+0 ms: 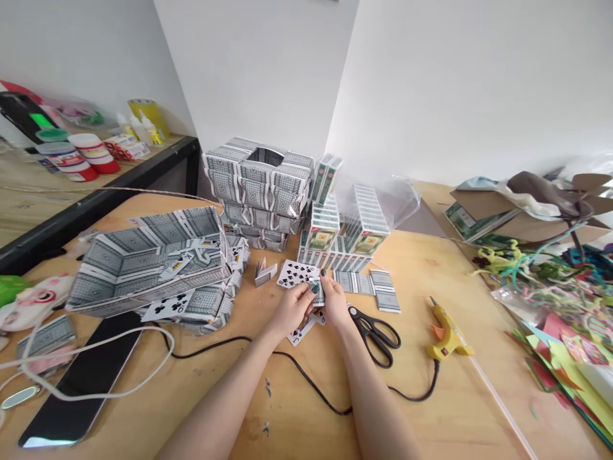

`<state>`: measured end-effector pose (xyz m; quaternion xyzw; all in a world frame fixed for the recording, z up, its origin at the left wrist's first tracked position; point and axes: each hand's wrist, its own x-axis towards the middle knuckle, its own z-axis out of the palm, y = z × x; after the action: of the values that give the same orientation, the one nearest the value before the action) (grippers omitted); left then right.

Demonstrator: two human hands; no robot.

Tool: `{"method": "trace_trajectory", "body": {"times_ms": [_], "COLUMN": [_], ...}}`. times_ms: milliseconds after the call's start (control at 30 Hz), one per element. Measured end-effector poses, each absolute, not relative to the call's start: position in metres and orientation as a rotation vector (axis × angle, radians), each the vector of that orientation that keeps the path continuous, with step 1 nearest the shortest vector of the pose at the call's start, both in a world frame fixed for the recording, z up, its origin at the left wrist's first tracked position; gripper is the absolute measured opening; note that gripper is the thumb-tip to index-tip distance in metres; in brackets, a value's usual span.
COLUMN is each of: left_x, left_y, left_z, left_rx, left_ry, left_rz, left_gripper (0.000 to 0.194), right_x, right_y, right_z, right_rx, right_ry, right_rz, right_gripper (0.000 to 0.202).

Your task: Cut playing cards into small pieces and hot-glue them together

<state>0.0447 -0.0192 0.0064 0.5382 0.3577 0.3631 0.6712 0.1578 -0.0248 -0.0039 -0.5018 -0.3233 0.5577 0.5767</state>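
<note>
My left hand (297, 305) and my right hand (335, 297) meet over the middle of the table, fingers closed on a grey-patterned playing card (318, 295) between them. Just behind the fingers lies a face-up spade card (292, 271). Partly covered by my hands, a jack card (299, 333) rests below. A folded card piece (265, 273) stands to the left. Grey-backed cards (354, 282) lie flat to the right. Close by my right wrist are black-handled scissors (378, 335).
A yellow glue gun (445, 335) with a glue stick lies at right, its black cord crossing under my arms. Boxed card decks (323, 236) are stacked behind. A tissue-box shape made of cards (261, 179) and an open card tray (143, 255) stand left, near a phone (90, 377).
</note>
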Motion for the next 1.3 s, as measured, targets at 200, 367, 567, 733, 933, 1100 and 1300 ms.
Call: {"method": "trace_trajectory", "body": {"times_ms": [200, 367, 567, 733, 933, 1100, 1300], "left_x": [0.040, 0.037, 0.034, 0.032, 0.036, 0.036, 0.031], "left_y": [-0.011, -0.009, -0.007, -0.005, -0.004, -0.003, -0.002], "left_z": [0.010, 0.014, 0.014, 0.010, 0.011, 0.003, 0.001], "left_rx": [1.277, 1.294, 1.341, 1.318, 1.239, 1.316, 1.626], "left_ry": [0.785, 0.815, 0.949, 0.973, 0.933, 0.986, 1.143], "left_rz": [0.848, 0.847, 0.909, 0.914, 0.983, 1.000, 1.032], "left_gripper": [0.028, 0.029, 0.025, 0.021, 0.025, 0.028, 0.028], "right_x": [0.156, 0.167, 0.214, 0.247, 0.241, 0.227, 0.230], "right_y": [-0.024, -0.027, -0.072, -0.137, -0.159, -0.153, -0.157], "right_z": [-0.001, 0.018, 0.041, 0.036, 0.027, 0.039, 0.051], "right_rx": [-1.339, -1.382, -1.781, -2.236, -2.515, -2.509, -2.465], "right_ry": [-0.862, -0.944, -1.208, -1.565, -1.674, -1.607, -1.297], "right_rz": [1.147, 1.069, 0.738, 0.327, 0.211, 0.392, 0.734], "right_gripper": [0.043, 0.038, 0.020, 0.022, 0.033, 0.016, 0.011]}}
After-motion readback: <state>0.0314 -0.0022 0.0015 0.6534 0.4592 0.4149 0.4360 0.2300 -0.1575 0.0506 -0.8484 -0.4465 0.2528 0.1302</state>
